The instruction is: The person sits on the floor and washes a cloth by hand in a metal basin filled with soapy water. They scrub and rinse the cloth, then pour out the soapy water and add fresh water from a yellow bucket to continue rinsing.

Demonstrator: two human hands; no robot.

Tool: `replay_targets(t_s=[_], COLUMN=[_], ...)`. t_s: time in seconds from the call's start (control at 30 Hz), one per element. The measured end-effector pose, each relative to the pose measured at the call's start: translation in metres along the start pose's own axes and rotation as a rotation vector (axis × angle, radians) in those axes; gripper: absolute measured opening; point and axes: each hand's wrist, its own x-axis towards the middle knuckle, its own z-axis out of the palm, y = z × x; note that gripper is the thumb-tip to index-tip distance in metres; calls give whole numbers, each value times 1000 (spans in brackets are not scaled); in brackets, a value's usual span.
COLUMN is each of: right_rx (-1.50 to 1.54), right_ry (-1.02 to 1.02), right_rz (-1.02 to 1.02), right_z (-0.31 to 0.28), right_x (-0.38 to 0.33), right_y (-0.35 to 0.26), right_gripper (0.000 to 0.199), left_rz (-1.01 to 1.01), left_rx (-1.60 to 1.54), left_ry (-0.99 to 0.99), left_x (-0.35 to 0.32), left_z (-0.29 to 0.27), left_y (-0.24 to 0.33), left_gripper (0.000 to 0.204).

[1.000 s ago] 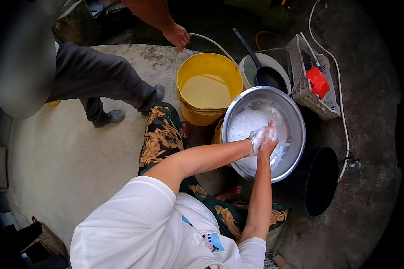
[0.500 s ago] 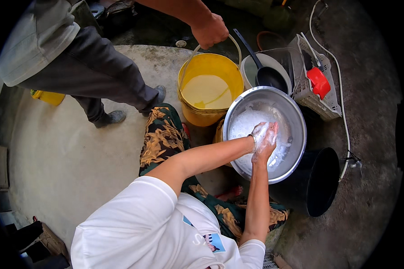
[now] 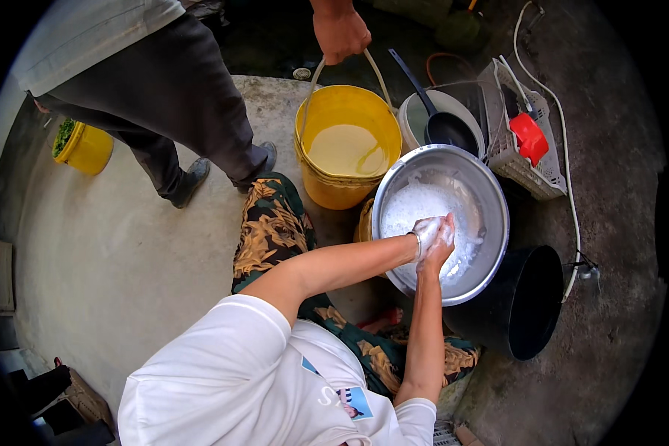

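Observation:
My two hands meet over a large steel basin point(image 3: 490, 201) that holds white foamy water. My left hand point(image 3: 426, 230) is coated in white and closed around a wet white lump. My right hand point(image 3: 444, 249) presses against it from below, fingers wrapped over the same lump. Just left of the basin stands a yellow bucket point(image 3: 312, 178) of cloudy yellowish liquid. Another person's hand point(image 3: 340, 31) grips its raised wire handle point(image 3: 316, 74).
The other person's dark-trousered legs point(image 3: 171, 97) stand on the concrete at upper left. A black bucket point(image 3: 531, 312) sits below the basin, a white pot with a black ladle point(image 3: 442, 126) and a white basket with a red item point(image 3: 528, 137) behind it. A small yellow tub point(image 3: 88, 151) is far left.
The other person has stepped closer and their hand has taken the yellow bucket's handle and lifted it upright. My hands stay together over the basin, shifted only slightly.

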Motion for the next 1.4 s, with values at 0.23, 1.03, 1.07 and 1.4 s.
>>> replay_targets(t_s=[0.23, 1.03, 1.07, 1.4], right_rx=[-71, 3, -83, 84], right_ry=[43, 39, 94, -8], right_rz=[-14, -54, 3, -15], right_z=[9, 17, 24, 16], right_x=[-4, 11, 4, -4], right_y=[5, -31, -32, -12], right_gripper=[38, 39, 38, 36], left_rz=[-16, 45, 94, 65], left_rx=[5, -77, -22, -11], left_ry=[-8, 18, 5, 105], left_x=[5, -20, -12, 14], left_z=[-2, 18, 12, -6], left_y=[-3, 8, 7, 0], left_gripper=[24, 11, 10, 28])
